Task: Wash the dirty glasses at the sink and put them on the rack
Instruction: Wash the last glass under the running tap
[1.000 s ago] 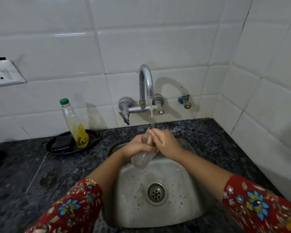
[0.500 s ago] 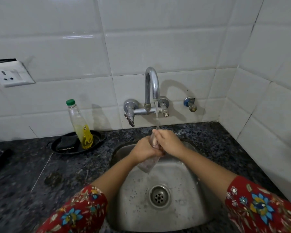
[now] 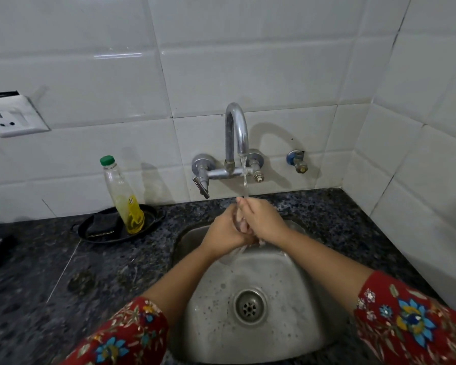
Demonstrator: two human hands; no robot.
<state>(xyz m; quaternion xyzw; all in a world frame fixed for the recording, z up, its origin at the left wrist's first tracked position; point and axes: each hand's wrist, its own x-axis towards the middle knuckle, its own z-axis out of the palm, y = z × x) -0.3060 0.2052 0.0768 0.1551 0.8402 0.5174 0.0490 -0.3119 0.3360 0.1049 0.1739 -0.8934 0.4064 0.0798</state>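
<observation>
A clear glass (image 3: 234, 252) is held tilted over the steel sink (image 3: 287, 325), mostly hidden between my hands; only its lower end shows below them. My left hand (image 3: 223, 233) grips its side. My right hand (image 3: 261, 219) wraps round it from the right, fingers pointing up toward the water stream. Water runs from the chrome tap (image 3: 236, 133) onto my fingers and the glass. No rack is in view.
A soap bottle (image 3: 123, 196) with a green cap stands in a black dish (image 3: 148, 219) beside a dark scrubber (image 3: 103, 223) on the granite counter (image 3: 50, 259), left of the sink. A wall socket (image 3: 11, 119) sits at left; tiled walls close the back and right.
The glass has slid further up between my hands, so less of it shows below them. Both hands stay under the running water.
</observation>
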